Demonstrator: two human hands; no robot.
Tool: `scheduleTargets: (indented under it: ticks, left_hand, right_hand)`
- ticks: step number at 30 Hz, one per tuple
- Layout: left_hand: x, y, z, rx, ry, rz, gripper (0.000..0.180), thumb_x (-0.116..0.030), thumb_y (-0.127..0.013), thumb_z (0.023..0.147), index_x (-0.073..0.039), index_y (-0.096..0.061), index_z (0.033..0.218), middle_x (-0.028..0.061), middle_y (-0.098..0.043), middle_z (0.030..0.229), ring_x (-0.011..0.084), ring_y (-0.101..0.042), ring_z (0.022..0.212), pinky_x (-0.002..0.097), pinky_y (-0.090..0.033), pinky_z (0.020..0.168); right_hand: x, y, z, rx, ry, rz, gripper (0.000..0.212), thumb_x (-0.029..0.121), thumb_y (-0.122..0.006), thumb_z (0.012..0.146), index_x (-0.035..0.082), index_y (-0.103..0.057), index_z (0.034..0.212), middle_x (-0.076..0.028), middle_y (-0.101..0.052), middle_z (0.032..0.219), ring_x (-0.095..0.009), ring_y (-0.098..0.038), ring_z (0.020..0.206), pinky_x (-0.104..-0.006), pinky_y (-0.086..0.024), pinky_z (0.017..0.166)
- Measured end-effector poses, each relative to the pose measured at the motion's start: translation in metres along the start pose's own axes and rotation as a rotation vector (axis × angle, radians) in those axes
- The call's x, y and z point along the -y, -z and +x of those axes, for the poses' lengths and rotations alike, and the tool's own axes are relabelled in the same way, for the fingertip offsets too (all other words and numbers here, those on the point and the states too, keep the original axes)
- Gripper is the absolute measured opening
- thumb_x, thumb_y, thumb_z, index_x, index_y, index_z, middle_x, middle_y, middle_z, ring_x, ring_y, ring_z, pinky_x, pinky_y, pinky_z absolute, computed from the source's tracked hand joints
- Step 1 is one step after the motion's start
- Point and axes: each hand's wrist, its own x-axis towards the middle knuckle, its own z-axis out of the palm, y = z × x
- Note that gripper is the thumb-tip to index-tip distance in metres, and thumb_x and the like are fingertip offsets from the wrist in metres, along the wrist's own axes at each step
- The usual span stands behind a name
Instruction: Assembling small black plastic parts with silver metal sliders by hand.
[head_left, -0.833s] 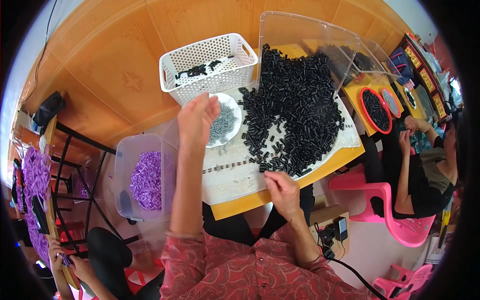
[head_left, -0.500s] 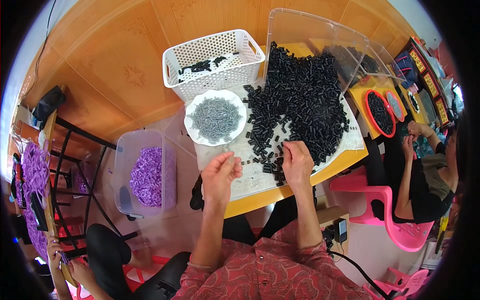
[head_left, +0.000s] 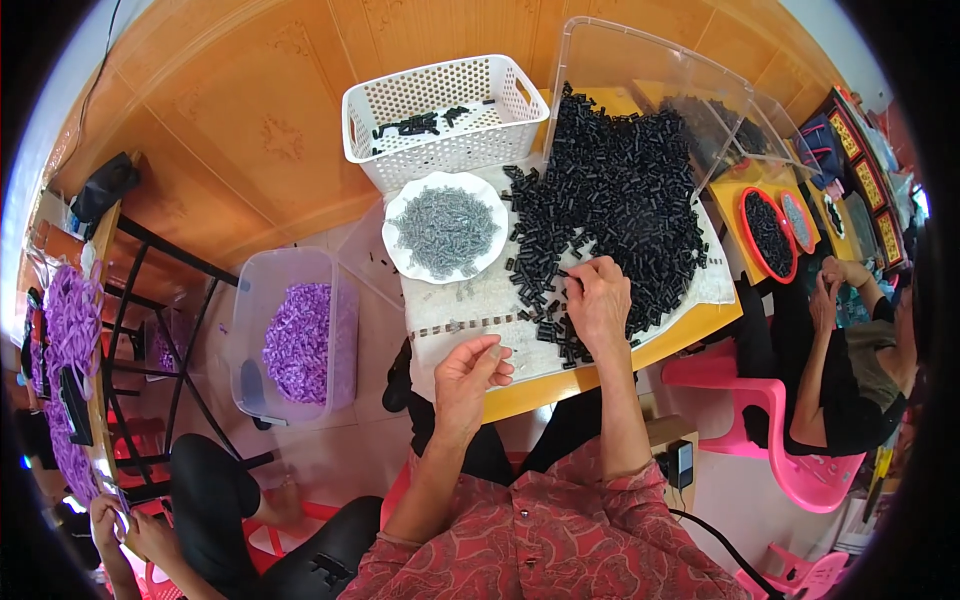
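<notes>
My right hand [head_left: 598, 300] rests at the six o'clock edge of the heap of small black plastic tubes [head_left: 615, 200], fingertips pinched on one black piece. My left hand [head_left: 468, 372] hovers over the white cloth [head_left: 470, 305] at the near edge of the yellow table [head_left: 560, 383], fingers curled together; whether they grip anything, I cannot tell. At eleven o'clock from it sits the round white plate of grey metal parts [head_left: 445, 228], and beyond stands a white perforated plastic basket [head_left: 440, 115].

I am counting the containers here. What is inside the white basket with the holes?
The white basket holds a few black parts, lying on its floor near the middle. Most of the floor shows bare. The near wall hides the strip just behind it.
</notes>
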Motion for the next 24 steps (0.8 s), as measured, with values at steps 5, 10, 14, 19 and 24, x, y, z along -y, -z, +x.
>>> scheduleTargets:
  ticks: [5, 10, 14, 19, 24]
  left_hand:
    - [0.002, -0.006, -0.003, 0.01, -0.029, 0.036, 0.018, -0.008, -0.06, 0.092, 0.002, -0.062, 0.108, 0.0111, -0.068, 0.093, 0.013, -0.064, 0.072, 0.0246, -0.053, 0.063]
    - [0.006, -0.006, -0.003, 0.072, -0.033, 0.012, 0.021, -0.01, -0.058, 0.094, 0.002, -0.062, 0.111, 0.01, -0.068, 0.094, 0.0109, -0.063, 0.072, 0.0226, -0.052, 0.063]
    - [0.005, -0.005, -0.003, 0.084, 0.016, -0.078, 0.021, -0.011, -0.058, 0.095, 0.001, -0.063, 0.111, 0.0092, -0.067, 0.094, 0.0103, -0.062, 0.072, 0.0222, -0.052, 0.064]
    - [0.012, 0.0, -0.004, 0.134, -0.042, -0.013, 0.022, -0.011, -0.059, 0.094, 0.001, -0.063, 0.112, 0.0062, -0.067, 0.091, 0.0092, -0.062, 0.075, 0.0212, -0.052, 0.065]
    - [0.013, 0.007, -0.008, 0.157, -0.06, -0.025, 0.023, -0.007, -0.061, 0.092, 0.002, -0.063, 0.113, 0.0064, -0.067, 0.092, 0.0099, -0.063, 0.077, 0.021, -0.053, 0.067]
  right_hand:
    - [0.012, 0.014, -0.023, -0.011, -0.059, 0.32, 0.011, 0.006, -0.071, 0.076, 0.005, -0.069, 0.086, -0.009, -0.061, 0.089, -0.025, -0.059, 0.081, -0.0363, -0.045, 0.071]
    - [0.036, 0.027, -0.05, 0.097, -0.05, 0.638, 0.012, 0.0, -0.068, 0.079, 0.001, -0.067, 0.09, -0.011, -0.062, 0.092, -0.019, -0.061, 0.069, -0.0273, -0.047, 0.056]
    - [0.047, 0.032, -0.064, 0.157, -0.051, 0.672, 0.013, 0.001, -0.068, 0.078, 0.002, -0.067, 0.091, -0.011, -0.062, 0.092, -0.024, -0.061, 0.076, -0.0316, -0.048, 0.063]
    - [0.052, 0.029, -0.075, 0.201, 0.005, 0.688, 0.015, -0.001, -0.067, 0.076, 0.003, -0.067, 0.091, -0.012, -0.062, 0.092, -0.028, -0.06, 0.081, -0.0365, -0.047, 0.072]
    - [0.057, 0.027, -0.08, 0.225, 0.002, 0.727, 0.017, -0.003, -0.065, 0.076, 0.002, -0.067, 0.093, -0.012, -0.062, 0.089, -0.027, -0.061, 0.079, -0.035, -0.048, 0.07]
